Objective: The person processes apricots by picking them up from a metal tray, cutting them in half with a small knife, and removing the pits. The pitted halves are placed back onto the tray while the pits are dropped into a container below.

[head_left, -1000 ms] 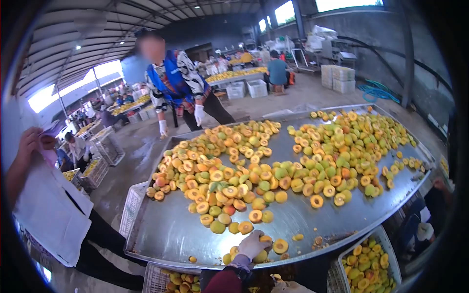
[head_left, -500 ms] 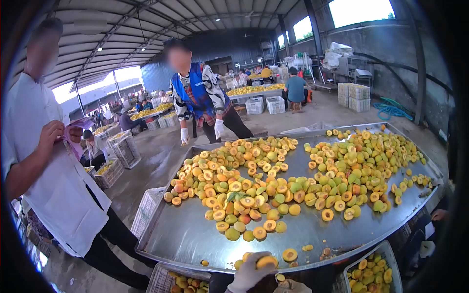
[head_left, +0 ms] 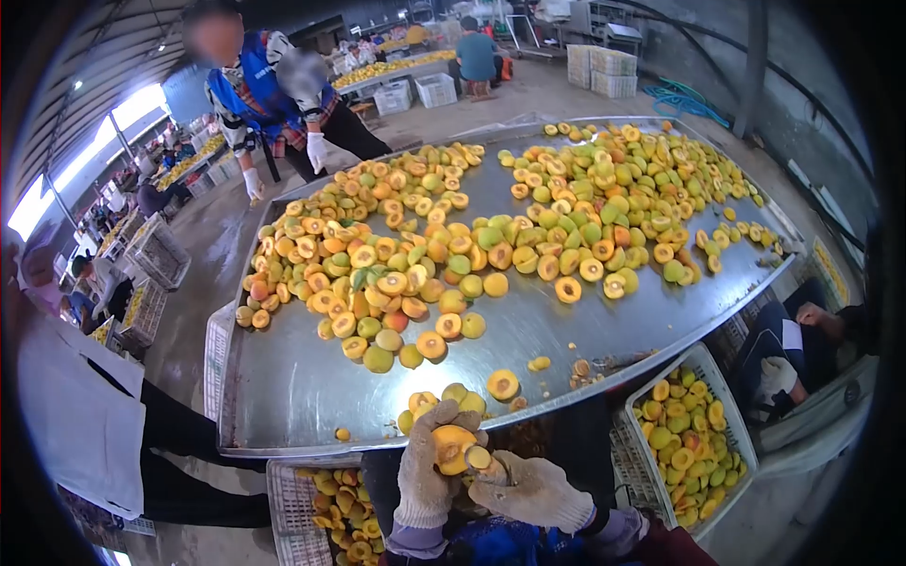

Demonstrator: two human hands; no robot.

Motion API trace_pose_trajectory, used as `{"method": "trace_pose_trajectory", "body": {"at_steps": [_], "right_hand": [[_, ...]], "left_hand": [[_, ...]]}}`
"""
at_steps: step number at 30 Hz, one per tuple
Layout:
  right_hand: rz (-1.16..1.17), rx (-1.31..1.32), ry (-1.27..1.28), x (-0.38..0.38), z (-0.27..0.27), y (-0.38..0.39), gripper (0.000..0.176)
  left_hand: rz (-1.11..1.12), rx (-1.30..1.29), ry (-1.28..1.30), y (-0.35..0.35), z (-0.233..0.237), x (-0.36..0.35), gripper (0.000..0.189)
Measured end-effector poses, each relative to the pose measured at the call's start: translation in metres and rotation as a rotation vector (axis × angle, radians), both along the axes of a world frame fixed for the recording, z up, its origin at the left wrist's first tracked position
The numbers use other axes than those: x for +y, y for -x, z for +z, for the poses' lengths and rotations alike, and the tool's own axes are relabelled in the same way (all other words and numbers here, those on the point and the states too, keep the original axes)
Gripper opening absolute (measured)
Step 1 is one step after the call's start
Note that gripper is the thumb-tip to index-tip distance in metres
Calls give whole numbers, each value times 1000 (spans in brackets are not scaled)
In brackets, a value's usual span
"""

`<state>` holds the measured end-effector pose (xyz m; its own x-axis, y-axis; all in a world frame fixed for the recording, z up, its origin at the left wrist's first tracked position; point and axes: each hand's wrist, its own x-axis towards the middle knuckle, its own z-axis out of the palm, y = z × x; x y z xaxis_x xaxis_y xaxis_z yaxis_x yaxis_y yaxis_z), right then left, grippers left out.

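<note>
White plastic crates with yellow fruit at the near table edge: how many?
2: left white plastic crate, partly under the metal table; right white plastic crate, beside its near edge. More may be hidden.

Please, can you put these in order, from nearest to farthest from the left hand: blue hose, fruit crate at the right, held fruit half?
1. Held fruit half, in the left hand.
2. Fruit crate, right side, by the table's near edge.
3. Blue hose, right, on the floor beyond the table.
</note>
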<state>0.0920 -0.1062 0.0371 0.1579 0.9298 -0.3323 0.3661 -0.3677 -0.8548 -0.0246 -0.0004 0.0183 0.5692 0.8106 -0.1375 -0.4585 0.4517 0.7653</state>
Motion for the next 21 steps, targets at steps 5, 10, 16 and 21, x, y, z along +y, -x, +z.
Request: {"method": "trace_pose_trajectory", "body": {"at_steps": [5, 10, 16, 21], "right_hand": [[77, -226, -229, -4, 2, 3, 40], [145, -487, -387, -7, -11, -3, 31], [124, -100, 104, -1, 17, -3, 50], [116, -92, 107, 0, 14, 1, 55]], "left_hand": [[34, 92, -227, 4, 4, -1, 55], [-35, 863, -1155, 14, 25, 10, 60], [-13, 284, -98, 4, 7, 3, 56], [10, 110, -64, 3, -1, -8, 66]]}}
